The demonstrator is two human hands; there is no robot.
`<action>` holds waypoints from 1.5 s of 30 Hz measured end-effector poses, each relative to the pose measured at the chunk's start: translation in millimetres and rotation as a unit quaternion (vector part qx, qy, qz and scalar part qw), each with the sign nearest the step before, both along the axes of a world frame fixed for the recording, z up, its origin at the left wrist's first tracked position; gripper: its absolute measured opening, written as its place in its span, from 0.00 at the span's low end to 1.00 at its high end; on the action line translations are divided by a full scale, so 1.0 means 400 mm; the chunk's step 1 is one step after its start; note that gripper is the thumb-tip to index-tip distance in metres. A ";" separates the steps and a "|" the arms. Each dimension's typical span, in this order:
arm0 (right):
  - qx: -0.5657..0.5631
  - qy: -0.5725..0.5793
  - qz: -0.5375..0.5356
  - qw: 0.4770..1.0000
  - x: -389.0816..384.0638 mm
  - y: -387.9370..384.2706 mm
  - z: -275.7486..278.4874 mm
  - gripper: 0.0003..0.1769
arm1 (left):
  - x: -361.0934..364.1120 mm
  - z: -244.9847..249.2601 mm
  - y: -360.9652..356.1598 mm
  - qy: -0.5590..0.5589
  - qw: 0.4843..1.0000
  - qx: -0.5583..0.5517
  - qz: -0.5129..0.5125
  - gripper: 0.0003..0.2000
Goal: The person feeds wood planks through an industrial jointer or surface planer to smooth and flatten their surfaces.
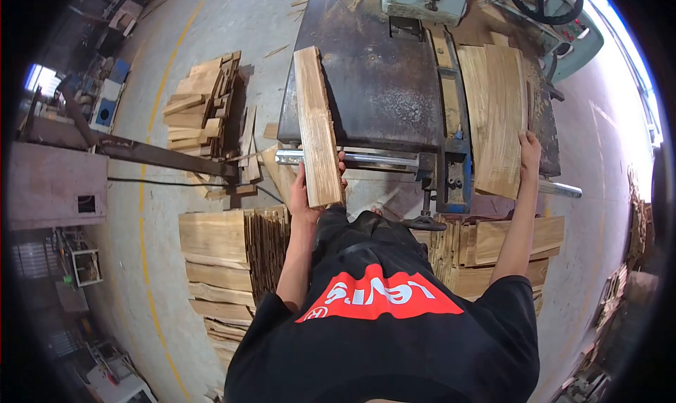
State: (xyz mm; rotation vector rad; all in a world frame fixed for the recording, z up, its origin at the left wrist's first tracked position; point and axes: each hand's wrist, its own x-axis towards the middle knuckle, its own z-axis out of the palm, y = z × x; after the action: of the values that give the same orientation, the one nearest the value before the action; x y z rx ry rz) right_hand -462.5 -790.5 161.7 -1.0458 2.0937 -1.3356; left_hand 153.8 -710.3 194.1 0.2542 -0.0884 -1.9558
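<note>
At the table's [384,86] near left corner, the left hand [303,195] clamps the plank's [317,121] near end between thumb and fingers. On its right side, the right arm [516,227] stretches forward, right hand [530,149] at the boards' [496,114] outer edge; whether it grips, I can't tell.

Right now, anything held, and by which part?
Left hand holds a narrow, pale-brown wooden board by its near end. Right hand is at the outer edge of wide, flat, pale-brown wooden boards; grip unclear.
</note>
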 end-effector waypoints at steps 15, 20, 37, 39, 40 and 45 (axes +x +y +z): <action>0.002 -0.044 -0.008 0.999 0.076 0.042 0.034 0.22 | -0.002 -0.060 0.048 -0.190 0.979 0.071 -0.006 0.31; 0.011 -0.043 0.039 0.998 0.060 0.036 0.002 0.25 | -0.002 -0.048 0.059 -0.305 0.947 0.096 -0.021 0.31; -0.037 0.001 0.052 0.998 0.415 0.119 0.139 0.20 | 0.100 -0.187 0.037 -0.678 0.725 0.062 0.103 0.19; -0.036 -0.066 0.068 0.995 0.548 0.104 0.118 0.15 | 0.105 -0.222 -0.008 -0.692 0.704 -0.016 0.163 0.20; -0.064 -0.144 0.072 0.985 0.625 0.097 0.110 0.13 | 0.070 -0.192 -0.028 -0.635 0.758 0.026 0.150 0.21; -0.091 -0.305 0.144 0.937 0.948 0.060 -0.029 0.15 | 0.051 -0.159 -0.081 -0.526 0.841 0.124 0.032 0.36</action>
State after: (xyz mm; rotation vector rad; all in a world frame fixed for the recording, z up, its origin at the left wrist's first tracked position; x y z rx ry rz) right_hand -83.5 -766.4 150.3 -0.8222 1.3301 -1.4810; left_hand 174.3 -742.8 130.6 1.4665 -0.5323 -1.5423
